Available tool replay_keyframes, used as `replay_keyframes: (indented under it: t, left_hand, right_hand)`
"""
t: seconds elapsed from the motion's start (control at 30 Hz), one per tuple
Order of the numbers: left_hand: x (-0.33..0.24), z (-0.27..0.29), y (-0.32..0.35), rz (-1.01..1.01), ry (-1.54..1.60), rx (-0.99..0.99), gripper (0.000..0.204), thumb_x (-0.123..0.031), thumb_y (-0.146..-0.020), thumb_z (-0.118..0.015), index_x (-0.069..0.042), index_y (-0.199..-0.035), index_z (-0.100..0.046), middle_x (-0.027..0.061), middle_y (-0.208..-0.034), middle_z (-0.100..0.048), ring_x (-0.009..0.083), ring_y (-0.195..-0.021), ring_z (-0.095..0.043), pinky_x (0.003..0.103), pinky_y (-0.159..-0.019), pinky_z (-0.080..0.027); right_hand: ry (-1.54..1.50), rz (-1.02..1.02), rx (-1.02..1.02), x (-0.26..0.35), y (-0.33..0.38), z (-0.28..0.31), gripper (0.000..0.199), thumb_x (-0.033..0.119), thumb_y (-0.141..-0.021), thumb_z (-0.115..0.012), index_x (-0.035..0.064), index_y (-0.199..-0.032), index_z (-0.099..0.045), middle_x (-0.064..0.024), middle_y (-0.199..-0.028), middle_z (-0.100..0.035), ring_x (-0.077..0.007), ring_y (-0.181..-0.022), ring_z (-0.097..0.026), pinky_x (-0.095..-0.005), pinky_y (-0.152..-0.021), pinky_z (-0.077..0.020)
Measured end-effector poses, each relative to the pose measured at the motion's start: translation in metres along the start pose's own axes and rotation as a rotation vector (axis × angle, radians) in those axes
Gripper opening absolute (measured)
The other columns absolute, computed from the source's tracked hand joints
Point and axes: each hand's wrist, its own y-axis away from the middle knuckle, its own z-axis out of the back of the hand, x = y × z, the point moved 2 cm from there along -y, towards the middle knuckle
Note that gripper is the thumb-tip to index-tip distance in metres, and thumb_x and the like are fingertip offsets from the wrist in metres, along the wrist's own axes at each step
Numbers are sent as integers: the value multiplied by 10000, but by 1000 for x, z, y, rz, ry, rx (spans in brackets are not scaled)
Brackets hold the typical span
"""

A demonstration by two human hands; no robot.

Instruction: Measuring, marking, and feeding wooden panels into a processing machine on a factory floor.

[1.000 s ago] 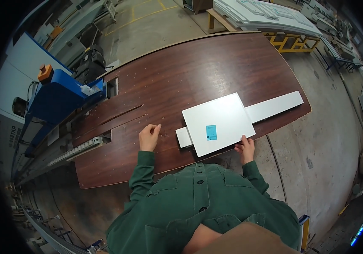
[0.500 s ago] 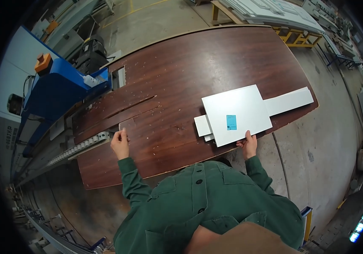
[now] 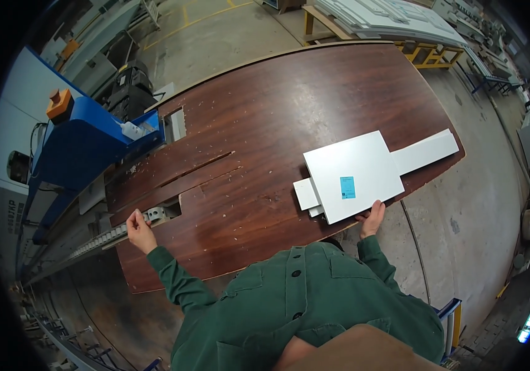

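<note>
A white panel (image 3: 354,164) lies tilted across the right half of the frame, a blue label (image 3: 347,187) on its face; it rests over narrower white strips, one short end (image 3: 306,193) showing at its left and a long arm (image 3: 424,153) running out toward the right of the frame; all of it sits on a brown table (image 3: 265,111). The right hand (image 3: 372,220) is at the panel's near edge, just by the lower right corner, fingers touching it; whether they pinch it, I cannot tell. The left hand (image 3: 142,235), lower left of centre, has its fingertips drawn together beside a pale track (image 3: 103,238); I cannot make out anything between them. At upper left stands a blue machine (image 3: 82,145) with an orange box (image 3: 60,106) on top and a bottle (image 3: 131,130) beside it; at upper right, white boards (image 3: 395,18) lie on a yellow stand (image 3: 431,57).
</note>
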Motion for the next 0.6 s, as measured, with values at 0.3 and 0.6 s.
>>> replay_keyframes:
  t: [0.3,0.6]
  left_hand:
    - [9,30,-22,-39,-55,-138,253,-248,-817,-602,-24,-934,-589,32,-805,-598,86,-628,-543,217,-521,-453]
    - [18,23,-30,-140,-287,-243,247,-263,-752,-651,-46,-861,-613,101,-770,-605,223,-713,-590,321,-641,-467]
  right_hand:
    - [31,24,-43,-16,-4,4,498,452,-885,-378,66,-1195,-315,-82,-901,-505,-151,-643,-544,-216,-426,-455]
    - [74,2,-84,-2,4,-5,549,505,-859,-378,55,-1170,-334,-149,-1045,-513,-261,-884,-567,-343,-599,-505]
